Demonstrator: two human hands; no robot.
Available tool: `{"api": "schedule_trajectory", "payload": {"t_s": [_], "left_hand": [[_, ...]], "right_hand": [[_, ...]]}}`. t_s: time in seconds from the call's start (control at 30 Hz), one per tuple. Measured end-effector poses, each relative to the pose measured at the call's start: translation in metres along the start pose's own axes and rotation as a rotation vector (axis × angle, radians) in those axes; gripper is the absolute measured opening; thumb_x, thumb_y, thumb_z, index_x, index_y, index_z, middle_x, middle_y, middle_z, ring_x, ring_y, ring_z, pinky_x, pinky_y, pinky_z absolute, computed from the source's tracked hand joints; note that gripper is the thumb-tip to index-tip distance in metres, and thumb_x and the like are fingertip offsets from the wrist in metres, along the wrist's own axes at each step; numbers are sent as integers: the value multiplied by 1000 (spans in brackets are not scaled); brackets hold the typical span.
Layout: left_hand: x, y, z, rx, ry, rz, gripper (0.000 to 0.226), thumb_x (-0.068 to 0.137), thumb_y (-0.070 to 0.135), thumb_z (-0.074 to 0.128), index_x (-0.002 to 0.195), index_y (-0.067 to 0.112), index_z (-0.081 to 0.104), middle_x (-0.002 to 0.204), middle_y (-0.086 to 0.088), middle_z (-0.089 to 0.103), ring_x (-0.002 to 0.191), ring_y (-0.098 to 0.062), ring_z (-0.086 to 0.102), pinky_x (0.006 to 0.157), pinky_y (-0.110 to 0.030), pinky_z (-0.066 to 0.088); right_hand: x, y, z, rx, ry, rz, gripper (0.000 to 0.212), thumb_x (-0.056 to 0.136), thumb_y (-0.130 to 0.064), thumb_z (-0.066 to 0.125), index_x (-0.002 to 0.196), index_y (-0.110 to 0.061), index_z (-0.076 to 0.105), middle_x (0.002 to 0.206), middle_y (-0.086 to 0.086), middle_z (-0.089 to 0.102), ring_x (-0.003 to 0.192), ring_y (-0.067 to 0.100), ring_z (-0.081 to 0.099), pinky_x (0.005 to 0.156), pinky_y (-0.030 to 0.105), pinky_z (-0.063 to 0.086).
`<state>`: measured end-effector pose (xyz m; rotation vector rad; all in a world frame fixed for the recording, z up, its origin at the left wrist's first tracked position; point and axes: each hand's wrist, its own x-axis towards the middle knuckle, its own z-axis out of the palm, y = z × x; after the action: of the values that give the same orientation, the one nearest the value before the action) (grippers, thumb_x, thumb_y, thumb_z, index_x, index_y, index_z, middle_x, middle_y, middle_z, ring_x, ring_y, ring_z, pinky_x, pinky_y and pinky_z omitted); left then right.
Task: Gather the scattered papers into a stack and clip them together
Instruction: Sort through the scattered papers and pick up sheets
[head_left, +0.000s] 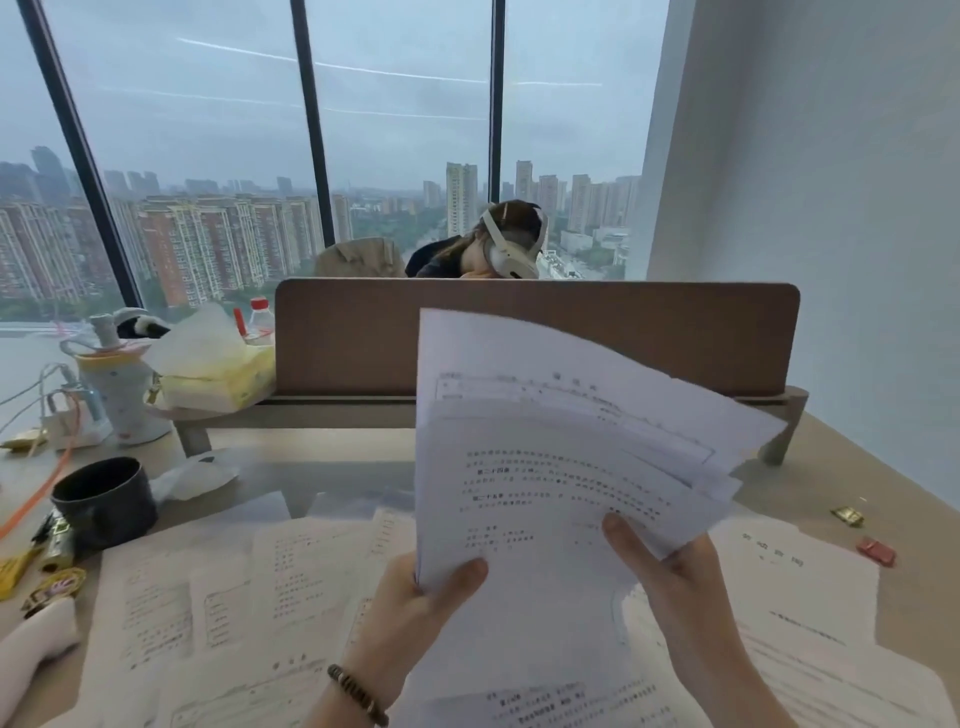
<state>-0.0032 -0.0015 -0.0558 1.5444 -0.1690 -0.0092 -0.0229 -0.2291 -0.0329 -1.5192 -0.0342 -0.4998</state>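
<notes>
A loose bunch of printed papers (550, 447) is held upright above the desk, its sheets fanned and uneven at the top right. My left hand (415, 608) grips the bunch's lower left corner, thumb on the front. My right hand (670, 566) holds its lower right edge, thumb on the front sheet. Several more printed sheets (223, 597) lie scattered flat on the desk under and around my hands, some overlapping, and another sheet (800, 577) lies to the right. I see no clip that I can identify for certain.
A black mug (104, 499) stands at the left beside small trinkets and an orange cable. A brown desk divider (535, 338) runs across the back, with a person in a headset behind it. Two small wrapped items (875, 551) lie at the right.
</notes>
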Motion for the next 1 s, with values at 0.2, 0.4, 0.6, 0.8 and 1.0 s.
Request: {"api": "schedule_trajectory", "payload": {"t_s": [0.2,0.4,0.6,0.8,1.0], "left_hand": [[-15,-3,4,62,106,-28,14,76,33,79,86,23,80,91,2,80,89,-21,74,78,-38,61],[-25,22,10,79,300,41,4,83,15,75,86,19,74,71,13,77,69,-9,73,55,-21,56],[-29,36,10,11,247,156,9,85,13,71,94,17,73,85,4,78,76,-11,74,58,-20,56],[-30,1,7,5,134,17,8,84,19,75,91,23,77,91,5,80,88,-16,75,68,-27,59],[-35,-4,4,-72,37,-6,34,70,31,78,101,16,76,102,-5,78,96,-24,73,79,-37,59]], "right_hand": [[-4,-11,-5,-22,-1,-17,39,85,-7,75,120,-23,66,109,-6,76,104,13,71,87,38,56],[-3,-59,1,-36,-89,-130,21,94,-12,66,105,-30,66,93,-19,74,86,6,71,66,21,59],[-2,-90,1,-93,-132,-211,26,96,-17,64,118,-31,60,106,-13,73,98,12,71,82,44,62],[16,-131,-14,-293,-90,-424,92,83,-19,78,146,-50,19,118,-13,59,98,9,68,80,29,60],[34,-167,-8,-830,-293,-767,71,91,-14,70,147,-45,39,124,-9,52,109,-1,47,92,21,38]]}}
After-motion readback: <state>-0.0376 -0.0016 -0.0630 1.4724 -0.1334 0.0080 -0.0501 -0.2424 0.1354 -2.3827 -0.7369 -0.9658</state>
